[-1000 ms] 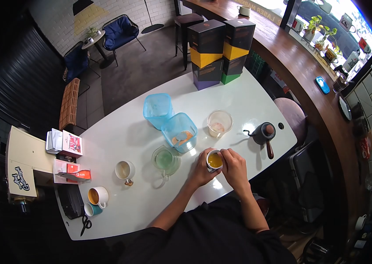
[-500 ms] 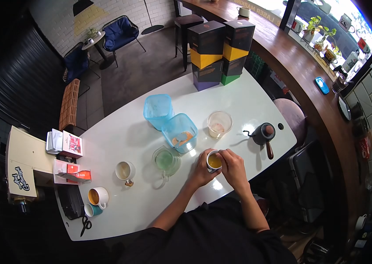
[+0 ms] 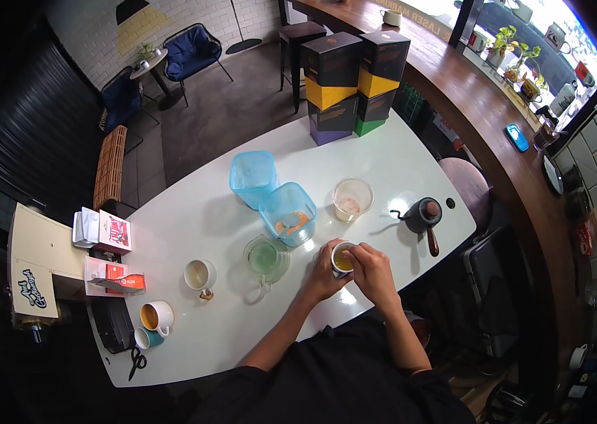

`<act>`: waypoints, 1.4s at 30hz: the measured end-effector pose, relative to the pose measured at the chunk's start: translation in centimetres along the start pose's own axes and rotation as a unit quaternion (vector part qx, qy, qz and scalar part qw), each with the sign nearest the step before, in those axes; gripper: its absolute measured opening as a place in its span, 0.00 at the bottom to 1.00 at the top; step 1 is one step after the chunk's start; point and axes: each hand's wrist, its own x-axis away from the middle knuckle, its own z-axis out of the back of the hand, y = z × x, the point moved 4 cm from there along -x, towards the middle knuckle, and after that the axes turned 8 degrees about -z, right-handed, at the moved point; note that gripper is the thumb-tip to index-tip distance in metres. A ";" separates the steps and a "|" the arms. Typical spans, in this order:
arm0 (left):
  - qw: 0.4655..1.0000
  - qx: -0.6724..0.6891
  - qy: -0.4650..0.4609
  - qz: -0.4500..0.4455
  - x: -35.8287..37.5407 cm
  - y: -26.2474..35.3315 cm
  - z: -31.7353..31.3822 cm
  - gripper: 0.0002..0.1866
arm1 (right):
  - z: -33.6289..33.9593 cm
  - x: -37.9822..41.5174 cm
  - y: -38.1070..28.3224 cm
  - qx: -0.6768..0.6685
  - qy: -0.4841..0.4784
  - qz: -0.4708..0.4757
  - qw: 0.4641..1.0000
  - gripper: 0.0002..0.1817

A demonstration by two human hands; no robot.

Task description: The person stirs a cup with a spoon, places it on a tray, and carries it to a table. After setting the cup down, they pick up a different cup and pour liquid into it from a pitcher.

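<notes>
Yellow liquid shows inside the pale-rimmed cup (image 3: 341,261), which sits between your two hands near your own edge of the white table (image 3: 425,166). Your left hand (image 3: 322,274) wraps around the cup's left side, its fingers closed on the wall. Your right hand (image 3: 374,270) reaches over the right side of the rim with bent fingers bunched together; you cannot tell from here whether they pinch anything, nor whether the cup touches the tabletop.

Just beyond your hands stands a clear tub (image 3: 353,200), with a blue container (image 3: 288,212) to its left holding something orange at the bottom. Left of your left hand is a greenish, see-through jug (image 3: 264,258), and farther left a light-coloured mug (image 3: 200,275) stands apart. Off to your right, well apart from the cup, rests a dark kettle (image 3: 424,215) with its brown handle pointing towards you.
</notes>
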 end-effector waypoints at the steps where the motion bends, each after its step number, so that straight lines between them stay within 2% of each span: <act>1: 1.000 0.002 -0.001 -0.009 0.0 0.0 0.0 0.41 | -0.1 0.0 0.3 0.006 0.012 -0.003 1.000 0.04; 8: 1.000 0.003 -0.002 -0.013 -0.1 0.3 0.1 0.39 | 0.7 0.0 0.2 0.077 0.038 -0.011 0.996 0.05; 15: 0.999 -0.001 0.001 -0.034 -0.1 0.0 0.0 0.40 | 0.1 0.1 0.6 0.024 0.002 -0.024 0.999 0.06; 18: 0.999 0.000 0.004 -0.036 0.0 0.1 0.0 0.41 | -0.2 0.0 0.6 -0.006 0.018 -0.027 0.999 0.06; 20: 1.000 -0.004 0.002 -0.017 -0.1 -0.1 -0.1 0.41 | 0.0 -0.1 0.6 -0.016 0.065 -0.013 0.998 0.04; 26: 1.000 -0.002 -0.003 -0.017 -0.1 0.0 0.0 0.40 | 0.6 0.1 0.2 0.062 0.076 -0.010 0.995 0.05; 30: 1.000 0.002 0.000 -0.011 -0.1 0.2 0.0 0.40 | 0.6 0.1 0.4 0.061 0.064 -0.017 0.996 0.05; 33: 1.000 0.003 -0.002 -0.017 -0.1 0.2 0.1 0.40 | 0.1 0.2 0.7 0.042 0.019 -0.018 0.999 0.06; 35: 0.999 -0.012 0.001 -0.042 -0.2 0.4 0.2 0.40 | -0.1 0.2 0.5 0.014 0.013 -0.011 1.000 0.06; 42: 1.000 0.004 -0.008 -0.012 -0.2 0.3 0.1 0.40 | 0.5 -0.1 0.1 0.028 0.057 -0.016 0.998 0.05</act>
